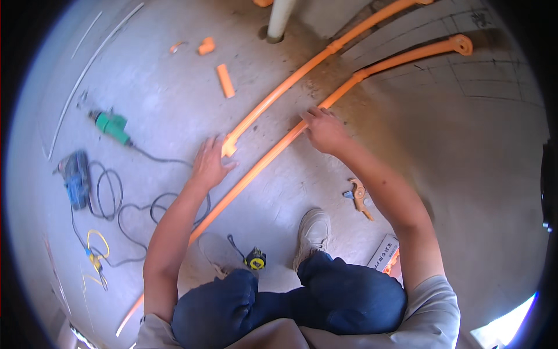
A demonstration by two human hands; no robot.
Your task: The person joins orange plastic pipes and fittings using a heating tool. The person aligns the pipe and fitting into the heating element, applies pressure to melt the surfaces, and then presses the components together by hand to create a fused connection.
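Observation:
Two long orange pipes run diagonally over the concrete floor. The shorter pipe [283,87] ends near me in an orange fitting [229,146]. Against that fitting's left side lies my left hand [208,166], fingers stretched out and thumb apart; whether it presses on the fitting I cannot tell. The longer pipe [256,167] passes below that hand and under my left forearm toward the lower left. My right hand [326,129] has its fingers closed round this longer pipe, partly hiding it. At its far end is a round orange fitting [462,45].
A green power tool [112,126], a blue power tool [75,179] and looping cords lie left. An orange pipe piece [225,81] and elbow [206,46] lie ahead. A pipe cutter [359,198], tape measure [254,258] and printed box [385,254] are near my feet. A white pipe [280,20] stands far off.

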